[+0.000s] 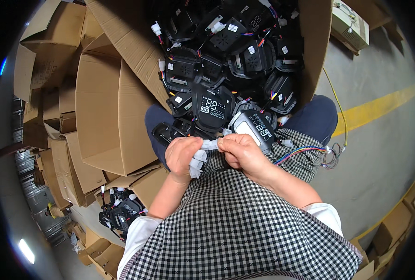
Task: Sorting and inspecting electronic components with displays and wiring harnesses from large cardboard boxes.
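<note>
White plastic plugs (197, 162) are over the lap, in the left hand (179, 155), whose fingers are closed around the bunch. The right hand (245, 151) has its thumb and finger pinched on the end of the row (the fingertips hide a bit of it). A plug could slip out, I think, because they are small and so many are held at once; it might fall among the black display units (212, 108) and be hard to find. The coloured wires (300, 149) could snag if the right hand swings out. The units look hard and smooth with round corners, the wires thin and bendy, the big box (123, 44) stiff brown cardboard, and the apron (245, 224) soft cloth with tiny squares.
</note>
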A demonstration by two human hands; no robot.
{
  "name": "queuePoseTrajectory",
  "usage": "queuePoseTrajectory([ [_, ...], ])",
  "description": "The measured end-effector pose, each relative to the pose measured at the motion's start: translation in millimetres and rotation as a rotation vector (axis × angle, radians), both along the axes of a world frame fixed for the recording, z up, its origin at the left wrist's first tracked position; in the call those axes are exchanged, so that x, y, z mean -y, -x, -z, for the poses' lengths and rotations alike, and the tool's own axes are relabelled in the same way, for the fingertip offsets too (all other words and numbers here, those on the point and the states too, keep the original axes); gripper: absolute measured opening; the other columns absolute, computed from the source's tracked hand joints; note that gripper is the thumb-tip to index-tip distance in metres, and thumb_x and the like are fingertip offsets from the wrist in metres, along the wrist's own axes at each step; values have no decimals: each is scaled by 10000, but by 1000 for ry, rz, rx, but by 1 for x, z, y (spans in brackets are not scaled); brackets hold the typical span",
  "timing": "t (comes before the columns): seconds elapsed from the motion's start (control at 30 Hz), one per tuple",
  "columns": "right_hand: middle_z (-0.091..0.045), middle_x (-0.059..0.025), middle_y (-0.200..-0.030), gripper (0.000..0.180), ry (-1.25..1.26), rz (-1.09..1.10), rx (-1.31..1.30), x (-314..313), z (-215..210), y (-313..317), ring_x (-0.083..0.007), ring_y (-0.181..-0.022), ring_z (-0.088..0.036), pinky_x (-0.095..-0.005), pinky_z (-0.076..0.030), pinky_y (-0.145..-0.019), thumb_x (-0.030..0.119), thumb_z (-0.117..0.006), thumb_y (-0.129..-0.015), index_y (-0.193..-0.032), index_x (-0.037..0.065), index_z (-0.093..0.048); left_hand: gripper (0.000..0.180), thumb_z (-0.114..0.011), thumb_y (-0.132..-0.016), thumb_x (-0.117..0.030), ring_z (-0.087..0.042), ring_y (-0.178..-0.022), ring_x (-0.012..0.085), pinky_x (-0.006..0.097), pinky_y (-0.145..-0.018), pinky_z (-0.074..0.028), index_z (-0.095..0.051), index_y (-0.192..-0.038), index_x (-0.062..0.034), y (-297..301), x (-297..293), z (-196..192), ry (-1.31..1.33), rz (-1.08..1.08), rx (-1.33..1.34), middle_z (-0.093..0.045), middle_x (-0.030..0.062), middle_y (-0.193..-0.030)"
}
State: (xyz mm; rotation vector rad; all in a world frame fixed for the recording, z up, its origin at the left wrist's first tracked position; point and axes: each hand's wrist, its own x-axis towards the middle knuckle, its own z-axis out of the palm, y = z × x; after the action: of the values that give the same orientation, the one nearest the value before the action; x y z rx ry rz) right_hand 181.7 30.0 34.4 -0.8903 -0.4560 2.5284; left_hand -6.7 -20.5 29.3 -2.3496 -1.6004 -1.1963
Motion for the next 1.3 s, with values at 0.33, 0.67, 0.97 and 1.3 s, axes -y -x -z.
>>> queuePoseTrajectory([
  [0.33,-555,-98,-567,248,-780,10,326,10,10,14,-134,-498,-502,-312,-410,-489,181,-576,-937,-787,-11,-621,220,-773,-752,-136,-664,-698,276,335,-613,-542,-647,-886,-16,0,0,-3,42,-28,10,-664,133,-797],
  [0.67,-607,-155,-633,226,-1017,56,378,11,3,3,-301,-556,-609,-370,-464,-538,213,-565,-935,-835,28,-646,258,-788,-696,-41,-632,-770,251,320,-676,-516,-645,-911,-23,7,-20,-16,212,-61,161,-626,116,-859],
  [0.97,-609,-91,-633,245,-759,206,774,-30,22,-62,-163,-600,-607,-319,-469,-576,207,-558,-941,-834,4,-643,170,-691,-883,-166,-497,-636,106,251,-618,-473,-584,-899,-34,162,-25,-150,-638,-438,919,-520,16,-711],
  [1.3,-672,-173,-898,292,-847,-119,1193,-55,89,-61,-318,-830,-638,-421,-487,-756,302,-590,-903,-912,26,-685,160,-632,-929,-139,-535,-739,88,253,-632,-454,-568,-1059,-72,367,53,63,-23,-911,867,-576,-9,-901],
])
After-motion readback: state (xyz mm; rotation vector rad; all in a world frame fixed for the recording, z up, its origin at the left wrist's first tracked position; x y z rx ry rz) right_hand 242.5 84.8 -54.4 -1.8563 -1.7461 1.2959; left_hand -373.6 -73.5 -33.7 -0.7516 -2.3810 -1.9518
